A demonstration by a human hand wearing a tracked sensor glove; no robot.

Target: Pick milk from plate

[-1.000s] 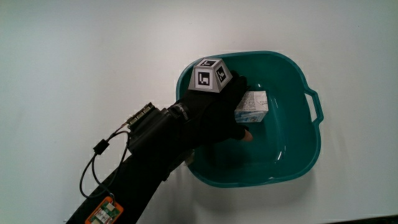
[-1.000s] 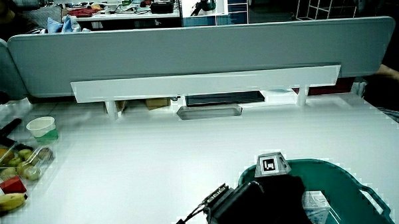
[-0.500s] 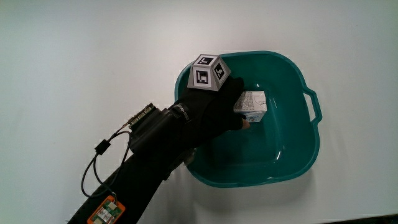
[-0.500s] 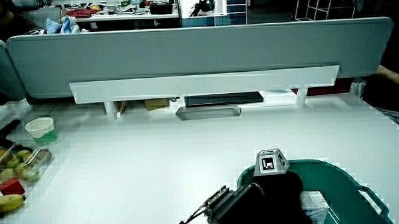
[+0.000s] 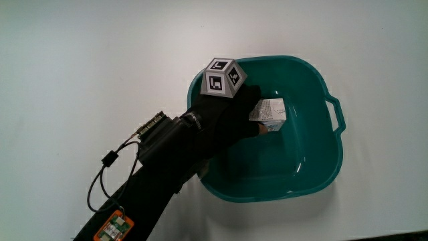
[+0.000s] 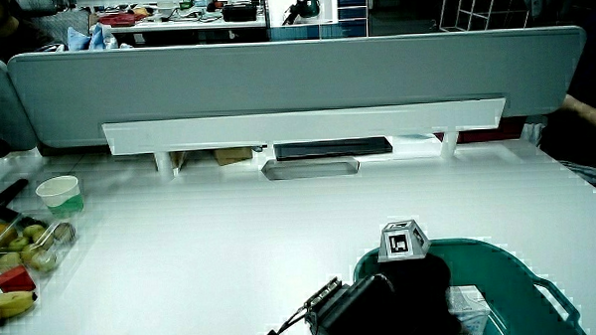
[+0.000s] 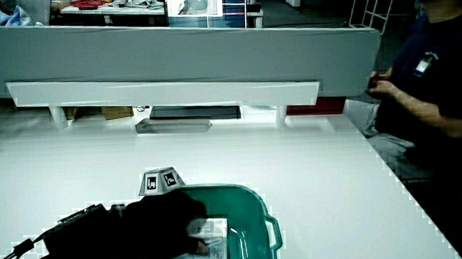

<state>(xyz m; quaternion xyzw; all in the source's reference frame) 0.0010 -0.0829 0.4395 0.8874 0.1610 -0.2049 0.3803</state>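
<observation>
A small white and blue milk carton point(image 5: 271, 112) is in a teal plastic basin point(image 5: 294, 164), near the basin's wall. The black-gloved hand point(image 5: 234, 117) reaches over the rim with its fingers curled around the carton's side and a fingertip showing under it. The patterned cube point(image 5: 223, 78) sits on the hand's back, over the rim. In both side views the hand point(image 6: 412, 293) point(image 7: 164, 218) covers part of the carton point(image 6: 472, 303) point(image 7: 212, 230) inside the basin point(image 6: 526, 279) point(image 7: 250, 200).
The basin has a handle point(image 5: 340, 114) on the side away from the forearm. A small device with a cable point(image 5: 155, 128) rides on the forearm. A side view shows a cup point(image 6: 62, 193), a fruit box point(image 6: 27, 247) and a low grey partition point(image 6: 295, 78).
The hand and the carton have edged slightly toward the basin's wall under the cube. The cube sits a little higher in the side view, and the visible fingertip has tucked closer to the carton.
</observation>
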